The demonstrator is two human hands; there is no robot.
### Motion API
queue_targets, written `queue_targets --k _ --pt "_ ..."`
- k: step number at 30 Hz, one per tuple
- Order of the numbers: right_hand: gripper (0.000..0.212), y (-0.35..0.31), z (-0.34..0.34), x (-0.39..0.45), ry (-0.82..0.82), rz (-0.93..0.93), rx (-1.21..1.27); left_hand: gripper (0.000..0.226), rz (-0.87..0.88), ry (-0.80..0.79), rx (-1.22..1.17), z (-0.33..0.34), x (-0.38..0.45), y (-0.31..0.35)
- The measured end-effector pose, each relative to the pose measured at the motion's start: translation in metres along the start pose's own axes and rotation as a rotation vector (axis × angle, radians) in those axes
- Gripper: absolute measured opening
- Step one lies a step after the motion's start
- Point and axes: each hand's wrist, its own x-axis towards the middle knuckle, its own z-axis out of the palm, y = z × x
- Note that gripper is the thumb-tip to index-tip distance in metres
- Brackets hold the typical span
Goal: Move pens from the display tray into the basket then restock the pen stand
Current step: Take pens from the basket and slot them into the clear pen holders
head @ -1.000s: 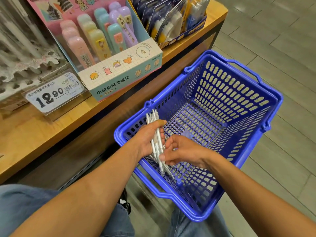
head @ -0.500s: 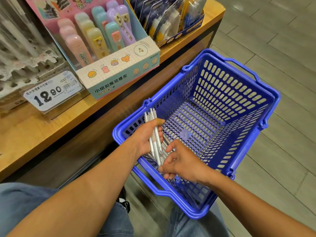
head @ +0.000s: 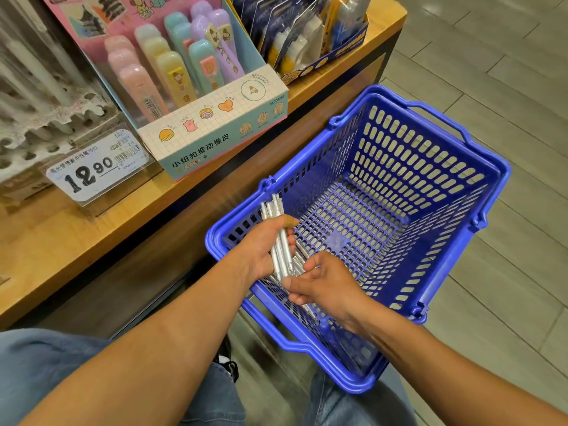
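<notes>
While left hand [head: 264, 250] fingers [head: 290, 222] curl round bundle of silver pens [head: 278, 238], grip looks loose at lower end, tips fanning out. Right hand [head: 322, 282] below, fingers half-curled, pinching pen tips; exact hold hard to tell. Bundle sits over near corner of blue basket [head: 479, 210], inside rim. Risk: slim pens slip through wall slots or floor holes, or scatter onto tiled floor [head: 507, 72] if bundle splays. Wooden surface [head: 92, 229] alongside.

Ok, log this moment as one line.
left hand: grips pens | right hand: touches pens | over blue basket
</notes>
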Motion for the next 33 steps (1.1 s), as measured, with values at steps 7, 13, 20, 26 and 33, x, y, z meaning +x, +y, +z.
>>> queue_targets --k 7,13,20,26,33 --pt "0.032 -0.008 -0.012 0.002 -0.140 -0.077 -0.198 0.015 -0.015 0.009 -0.002 0.001 0.000 0.000" --pt "0.018 -0.022 -0.055 0.075 -0.214 0.084 -0.358 0.022 -0.030 0.054 0.025 0.000 0.002 -0.001" --pt "0.023 0.025 -0.059 0.154 0.071 0.132 -1.226 0.023 -0.022 0.102 0.050 0.004 0.005 -0.003" --pt "0.020 0.062 -0.050 0.159 -0.005 0.121 -1.431 0.022 -0.043 0.124 0.067 -0.001 0.011 -0.004" --pt "0.038 0.022 -0.056 0.150 -0.024 0.232 -1.260 0.016 -0.023 0.105 0.068 -0.004 0.011 -0.004"
